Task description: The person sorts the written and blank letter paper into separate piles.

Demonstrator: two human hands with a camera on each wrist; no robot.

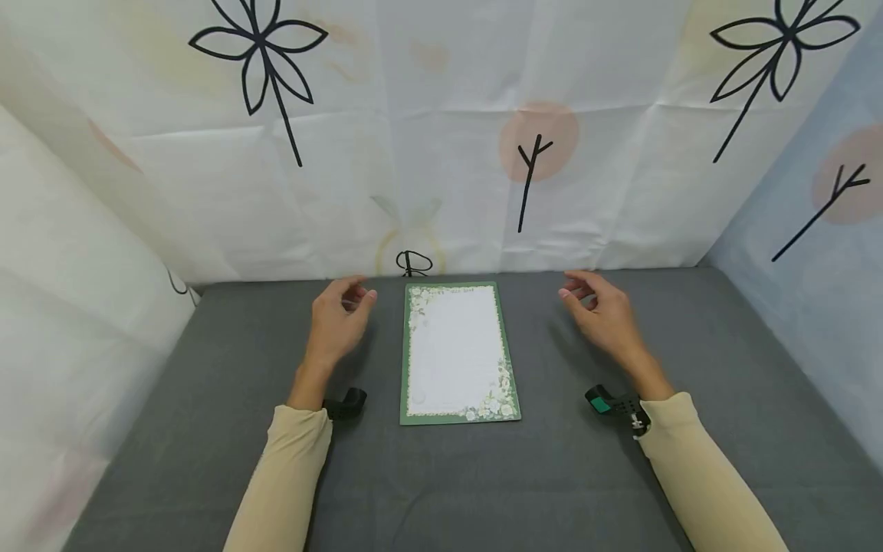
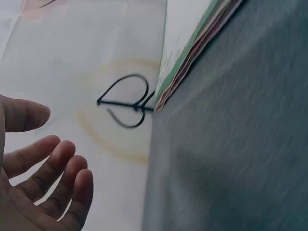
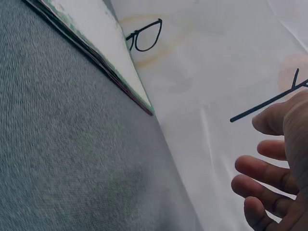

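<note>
A pad of paper [image 1: 455, 349] with a green floral border and a white middle lies flat in front of the person. In the left wrist view the pad [image 2: 185, 43] shows a thick edge of several layers; the right wrist view shows its opposite edge [image 3: 103, 53]. To the left of the pad the left hand [image 1: 339, 318] hovers with relaxed, slightly bent fingers, holding nothing. On the other side, the right hand [image 1: 603, 314] is held likewise, fingers loosely bent and apart from the pad.
A dark grey cloth [image 1: 455, 491] covers the table. Behind it hangs a white curtain [image 1: 441, 153] with black leaf drawings, and pale fabric walls [image 1: 821, 268] stand on both sides. Each wrist carries a black camera mount [image 1: 347, 403]. A thin dark cord [image 1: 178, 287] shows at the back left.
</note>
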